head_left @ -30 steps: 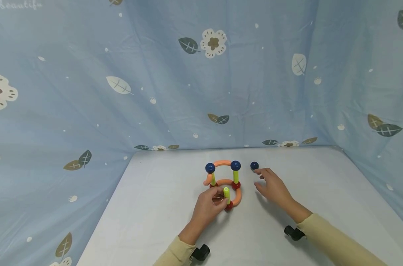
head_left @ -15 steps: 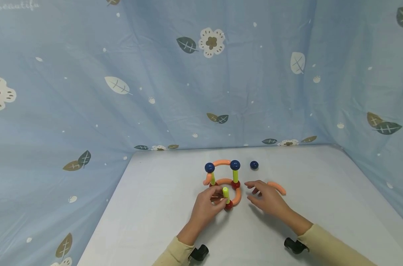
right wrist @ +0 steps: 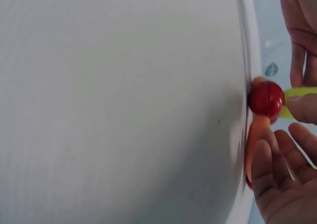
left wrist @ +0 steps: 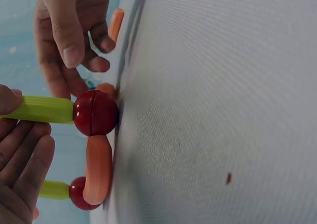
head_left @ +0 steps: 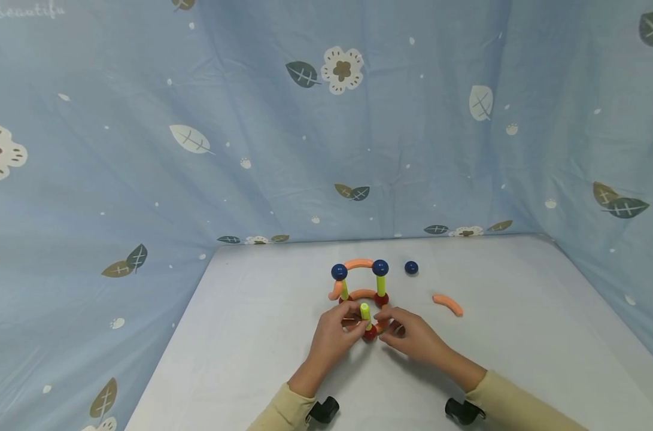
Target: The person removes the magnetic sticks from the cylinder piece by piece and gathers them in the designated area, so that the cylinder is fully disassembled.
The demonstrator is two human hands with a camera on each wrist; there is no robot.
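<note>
My left hand (head_left: pixel 331 335) pinches an upright yellow-green magnetic stick (left wrist: pixel 47 109) between thumb and fingers. That stick stands on a red ball (left wrist: pixel 96 112) resting on the table. The ball belongs to a ring of curved orange sticks (left wrist: pixel 99 167) and red balls. At its back, two more yellow-green sticks (head_left: pixel 381 285) carry blue balls (head_left: pixel 339 272), joined on top by a curved orange stick (head_left: pixel 358 263). Another curved piece (head_left: pixel 336 291) hangs from the left blue ball. My right hand (head_left: pixel 409 336), fingers relaxed, is beside the ring's right side; whether it touches is unclear.
A loose blue ball (head_left: pixel 411 267) lies behind and right of the structure. A loose curved orange stick (head_left: pixel 448 304) lies farther right on the white table (head_left: pixel 240 311). A blue patterned cloth (head_left: pixel 283 167) hangs behind the table.
My right hand has drawn back from near the loose blue ball and moved left to the structure, bringing the loose orange stick into view. My left hand keeps its pinch on the yellow-green stick.
</note>
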